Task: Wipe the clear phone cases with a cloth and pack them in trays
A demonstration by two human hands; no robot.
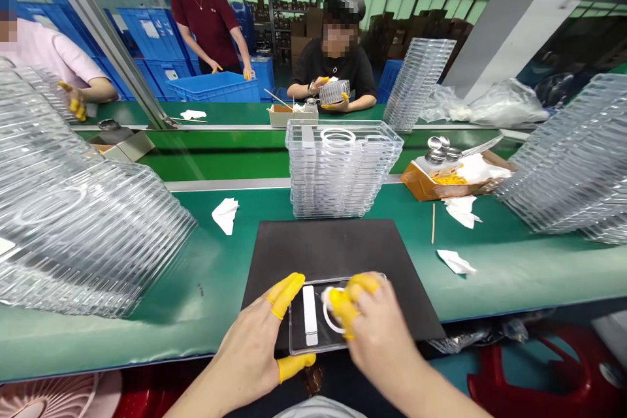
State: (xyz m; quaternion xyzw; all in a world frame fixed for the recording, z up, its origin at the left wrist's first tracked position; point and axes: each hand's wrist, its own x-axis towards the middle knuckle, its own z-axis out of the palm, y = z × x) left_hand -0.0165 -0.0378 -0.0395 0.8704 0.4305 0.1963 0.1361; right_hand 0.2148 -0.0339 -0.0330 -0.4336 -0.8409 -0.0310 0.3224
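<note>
Left hand: I am resting it at the near edge of the case, yellow finger cots on; I cannot tell whether it is gripping.
Right hand: I am bunching my fingertips on a white tissue, just beside my left hand, the hands close but apart.
Case: a clear plastic case is lying under both hands, with a white ring and a white strip showing.
Mat: a black mat is lying under the case.
Bench: a green workbench is holding clear case stacks, loose tissues and metal bottles.
Room: a co-worker is sitting opposite, handling a case, before blue crates.
</note>
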